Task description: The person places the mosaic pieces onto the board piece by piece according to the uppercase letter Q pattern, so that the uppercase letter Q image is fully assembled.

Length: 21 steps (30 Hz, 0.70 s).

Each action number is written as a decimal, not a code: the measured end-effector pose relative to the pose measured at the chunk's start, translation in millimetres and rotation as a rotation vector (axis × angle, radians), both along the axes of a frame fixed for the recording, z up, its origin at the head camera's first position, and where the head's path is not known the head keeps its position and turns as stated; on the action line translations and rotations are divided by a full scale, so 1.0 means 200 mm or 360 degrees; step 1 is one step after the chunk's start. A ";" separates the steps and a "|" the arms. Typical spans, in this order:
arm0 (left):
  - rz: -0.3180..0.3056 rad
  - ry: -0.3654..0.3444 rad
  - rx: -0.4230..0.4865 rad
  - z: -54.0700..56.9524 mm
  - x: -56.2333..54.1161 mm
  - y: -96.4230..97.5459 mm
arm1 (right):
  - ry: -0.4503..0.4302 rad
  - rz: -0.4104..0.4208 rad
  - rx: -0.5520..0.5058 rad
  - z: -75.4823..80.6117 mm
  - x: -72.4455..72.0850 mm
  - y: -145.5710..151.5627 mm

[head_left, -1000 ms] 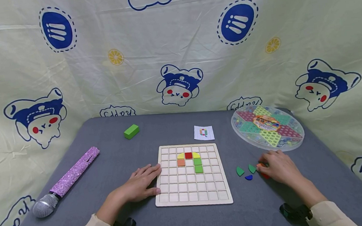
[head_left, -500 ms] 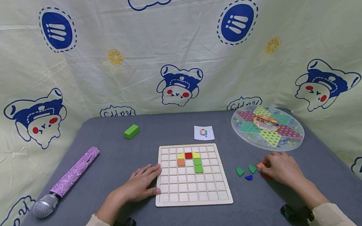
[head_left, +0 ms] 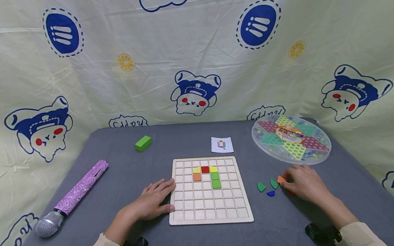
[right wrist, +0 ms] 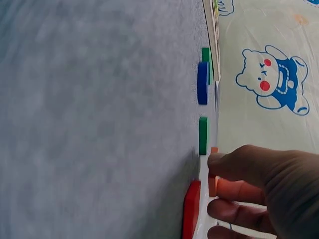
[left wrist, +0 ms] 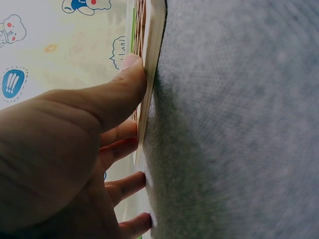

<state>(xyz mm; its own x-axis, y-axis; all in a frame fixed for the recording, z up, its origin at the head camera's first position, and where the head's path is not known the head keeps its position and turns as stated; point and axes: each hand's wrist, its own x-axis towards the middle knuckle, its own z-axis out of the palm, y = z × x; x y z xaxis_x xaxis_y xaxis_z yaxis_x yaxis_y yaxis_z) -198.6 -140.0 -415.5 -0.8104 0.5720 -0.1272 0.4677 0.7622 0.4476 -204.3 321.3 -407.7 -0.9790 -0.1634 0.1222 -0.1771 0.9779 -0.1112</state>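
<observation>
A wooden grid board point(head_left: 210, 222) lies in the middle of the table, with yellow, red, orange and green tiles in several upper squares. At its left edge rests my left hand point(head_left: 149, 202), fingers extended; the left wrist view shows the thumb point(left wrist: 133, 82) against the board's side. To the right of the board, my right hand point(head_left: 304, 182) pinches an orange tile point(right wrist: 213, 186) between thumb and fingers. Below that hand is a red tile point(right wrist: 191, 209), mostly hidden in the head view. Two green pieces point(head_left: 261, 187) and a blue half-round piece point(head_left: 270, 193) lie just left of it.
A small pattern card point(head_left: 222, 144) lies behind the board. The round game box point(head_left: 291, 137) stands at the back right, close beyond my right hand. A green block point(head_left: 143, 143) sits at the back left, and a glittery pink microphone point(head_left: 82, 187) lies on the left.
The orange tile, at first mostly covered by my right fingers, now shows further left at the fingertips. My right hand shifted only slightly. The left hand and board stayed put.
</observation>
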 end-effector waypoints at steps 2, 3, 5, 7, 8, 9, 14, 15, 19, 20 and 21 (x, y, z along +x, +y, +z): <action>0.0000 -0.0001 -0.0001 0.00 0.00 0.00 | 0.0028 0.0046 -0.0021 0.01 0.00 -0.03; 0.0000 0.0000 -0.0001 0.00 0.00 0.00 | 0.0045 0.0070 -0.0026 0.01 0.00 -0.05; 0.0000 -0.0001 -0.0001 0.00 0.00 0.00 | 0.0079 0.0108 -0.0032 0.02 0.00 -0.10; 0.0000 -0.0003 0.0001 0.00 0.00 0.00 | 0.0104 0.0140 -0.0038 0.03 0.00 -0.15; 0.0002 -0.0006 0.0002 0.00 0.00 0.00 | 0.0120 0.0160 -0.0039 0.03 0.00 -0.17; 0.0004 -0.0011 0.0002 0.00 0.00 0.00 | 0.0135 0.0189 -0.0043 0.04 0.00 -0.20; 0.0010 -0.0027 -0.0004 0.00 0.00 -0.01 | 0.0215 0.0312 -0.0053 0.04 -0.01 -0.34; 0.0010 -0.0027 -0.0005 0.00 0.00 -0.01 | 0.0227 0.0335 -0.0054 0.04 -0.02 -0.37; 0.0007 -0.0024 -0.0013 0.00 0.00 0.00 | 0.0242 0.0414 -0.0029 0.03 -0.04 -0.49; 0.0008 -0.0024 -0.0016 0.00 0.00 0.00 | 0.0239 0.0437 -0.0027 0.03 -0.04 -0.52; 0.0008 -0.0025 -0.0021 0.00 0.00 0.00 | 0.0234 0.0459 -0.0028 0.03 -0.05 -0.55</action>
